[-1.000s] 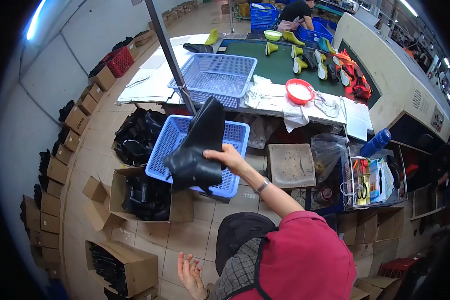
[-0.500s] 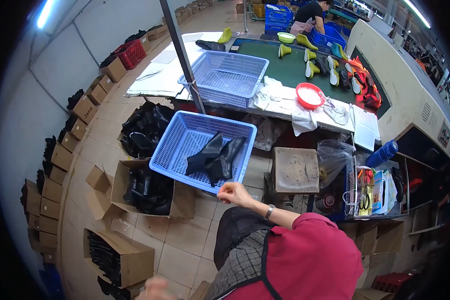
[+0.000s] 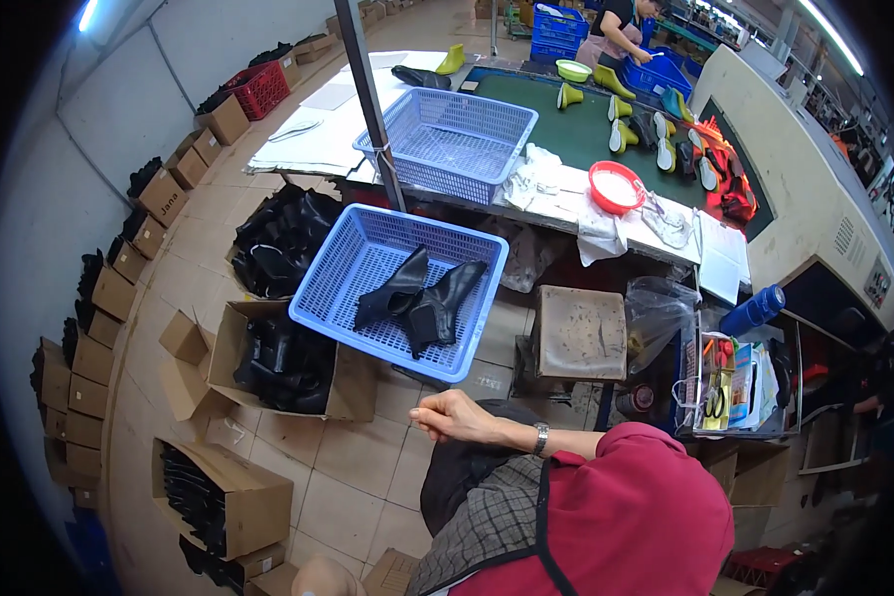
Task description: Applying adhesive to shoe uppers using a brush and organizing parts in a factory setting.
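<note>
A blue plastic basket (image 3: pixel 318 323) holds two black ankle boots, one boot (image 3: pixel 392 290) lying beside and partly behind the other boot (image 3: pixel 447 306). Just off the basket's near edge is my right hand (image 3: pixel 454 416), a watch on its wrist, the fingers curled together and nothing visible in them. My left hand (image 3: pixel 325 576) shows only in part at the bottom edge; its fingers are hidden. Close to it stands a cardboard box (image 3: pixel 258 517) of dark pieces. Another box (image 3: pixel 353 382), filled with black boots, sits against the basket's near left side.
A second blue basket (image 3: pixel 447 184) rests on the workbench behind a metal post (image 3: pixel 368 99). Yellow-green boots (image 3: pixel 621 136) and a red bowl (image 3: pixel 616 189) are on the bench. A stool (image 3: pixel 581 333) stands at right. Boxes line the left wall; a co-worker (image 3: pixel 621 35) stands far back.
My right hand has drawn back from the basket's near edge toward me. My left hand has dropped lower, mostly out of view. The view has shifted slightly, and the co-worker has straightened up.
</note>
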The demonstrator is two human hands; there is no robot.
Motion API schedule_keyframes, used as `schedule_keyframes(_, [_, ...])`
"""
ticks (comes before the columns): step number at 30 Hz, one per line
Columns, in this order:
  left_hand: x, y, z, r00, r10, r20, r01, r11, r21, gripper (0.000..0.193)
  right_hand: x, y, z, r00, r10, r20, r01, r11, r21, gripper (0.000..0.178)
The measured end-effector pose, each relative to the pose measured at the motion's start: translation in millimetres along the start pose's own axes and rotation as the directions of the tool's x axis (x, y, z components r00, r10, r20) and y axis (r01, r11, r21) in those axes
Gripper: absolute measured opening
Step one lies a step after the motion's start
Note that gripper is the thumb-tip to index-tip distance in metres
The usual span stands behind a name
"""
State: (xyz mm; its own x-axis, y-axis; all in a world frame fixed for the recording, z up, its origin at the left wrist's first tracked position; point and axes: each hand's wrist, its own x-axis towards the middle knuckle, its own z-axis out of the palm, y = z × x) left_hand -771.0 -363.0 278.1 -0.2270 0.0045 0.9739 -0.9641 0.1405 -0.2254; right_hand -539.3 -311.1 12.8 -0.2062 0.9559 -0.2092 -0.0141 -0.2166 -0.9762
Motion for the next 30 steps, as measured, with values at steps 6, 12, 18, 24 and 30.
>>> schedule_keyframes(6, [-52,16,2,0.986,0.047,-0.160,-0.060,0.995,-0.078,0.025,7,19,32,0.978,-0.148,0.147,0.171,0.972,-0.160,0.049])
schedule_keyframes(12, [-95,69,55,0.951,0.155,-0.267,-0.138,0.987,0.079,0.017,6,37,106,0.849,-0.110,0.517,0.261,0.938,-0.228,0.037])
schedule_keyframes(18, [-98,115,209,0.880,0.226,-0.418,0.285,0.452,0.845,0.011,-15,47,167,0.684,0.072,0.726,0.386,0.809,-0.444,0.020])
schedule_keyframes(24, [-250,197,300,-0.070,0.896,-0.438,0.992,0.018,-0.124,0.018,-53,96,298,0.435,0.284,0.855,0.493,0.719,-0.490,0.014])
schedule_keyframes(30, [-460,325,456,-0.367,0.878,0.308,0.927,0.319,0.196,0.015,-110,182,473,0.102,0.368,0.924,0.645,0.683,-0.343,0.011])
